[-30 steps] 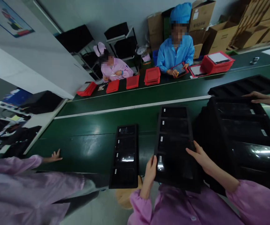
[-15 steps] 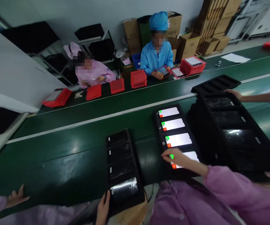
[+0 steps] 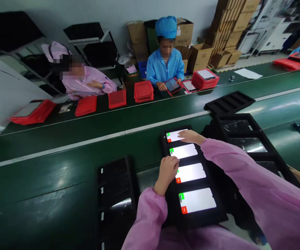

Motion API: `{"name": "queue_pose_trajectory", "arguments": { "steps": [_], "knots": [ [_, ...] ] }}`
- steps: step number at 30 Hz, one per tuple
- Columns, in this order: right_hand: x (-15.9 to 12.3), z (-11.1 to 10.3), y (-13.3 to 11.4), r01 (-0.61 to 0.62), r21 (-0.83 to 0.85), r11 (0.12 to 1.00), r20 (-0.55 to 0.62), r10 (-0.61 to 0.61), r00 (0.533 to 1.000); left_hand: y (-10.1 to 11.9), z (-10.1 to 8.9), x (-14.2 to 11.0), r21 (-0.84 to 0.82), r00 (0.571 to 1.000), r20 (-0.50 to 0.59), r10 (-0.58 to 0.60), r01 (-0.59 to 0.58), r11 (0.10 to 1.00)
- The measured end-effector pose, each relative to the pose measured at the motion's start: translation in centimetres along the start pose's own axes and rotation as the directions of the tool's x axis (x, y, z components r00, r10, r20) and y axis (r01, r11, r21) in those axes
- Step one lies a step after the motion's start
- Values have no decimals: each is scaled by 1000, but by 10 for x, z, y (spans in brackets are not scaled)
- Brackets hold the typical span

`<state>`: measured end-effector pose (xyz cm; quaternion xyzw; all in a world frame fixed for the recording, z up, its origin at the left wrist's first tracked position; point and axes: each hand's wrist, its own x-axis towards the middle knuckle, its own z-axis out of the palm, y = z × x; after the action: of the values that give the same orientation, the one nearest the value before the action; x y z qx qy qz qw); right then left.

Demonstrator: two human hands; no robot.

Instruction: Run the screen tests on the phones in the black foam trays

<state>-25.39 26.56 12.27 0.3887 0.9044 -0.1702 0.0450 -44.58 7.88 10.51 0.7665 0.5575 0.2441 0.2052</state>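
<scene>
Several phones lie in a row in a black tray [image 3: 162, 140], their screens lit white with green and red marks at the left. My right hand [image 3: 191, 136] reaches over the farthest phone [image 3: 172, 136], fingers stretched out on or just above its screen. At the left edge of the tray is my left hand [image 3: 168, 169], its fingers bent over the gap between the second phone [image 3: 187, 150] and the third phone [image 3: 191, 172]. I see nothing held in it; its fingertips are partly hidden. The nearest phone [image 3: 198, 200] is untouched.
To the left lies another black tray [image 3: 130, 173] of dark devices. Stacked trays [image 3: 259, 133] stand at the right, near a co-worker's arm [image 3: 299, 177]. An empty-slotted tray [image 3: 229, 102] lies behind. Across the green bench [image 3: 61, 205], two co-workers sit by red stacks [image 3: 144, 91].
My right hand has moved from the nearest phone to the farthest. My left hand has come into view over the tray. The view has shifted, and the hand on the left tray is gone.
</scene>
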Motion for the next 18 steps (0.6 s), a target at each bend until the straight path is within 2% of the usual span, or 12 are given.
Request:
{"name": "queue_pose_trajectory", "arguments": {
  "steps": [5, 9, 11, 13, 15, 18],
  "knots": [
    [0, 11, 5, 133, -23, 991, 54, -131, 990, 4, 25, 43, 80, 986, 151, 72, -85, 993],
    [1, 4, 5, 138, -30, 990, 42, -137, 990, 4, 30, 55, 132, 966, 232, 113, -147, 980],
    [-7, -4, 1, 116, -34, 993, 33, -115, 993, 5, 28, 56, 150, 956, 263, 130, -174, 973],
    [-29, -9, -9, 77, -44, 996, 20, -77, 997, 6, 25, 55, 159, 948, 285, 139, -189, 969],
    [-63, -9, -28, 49, -49, 998, 23, -48, 999, 6, 22, 57, 159, 946, 294, 139, -192, 968],
    [-119, 6, -67, 98, -28, 995, 85, -95, 992, 6, 17, 61, 154, 953, 276, 126, -173, 973]
  ]
}}
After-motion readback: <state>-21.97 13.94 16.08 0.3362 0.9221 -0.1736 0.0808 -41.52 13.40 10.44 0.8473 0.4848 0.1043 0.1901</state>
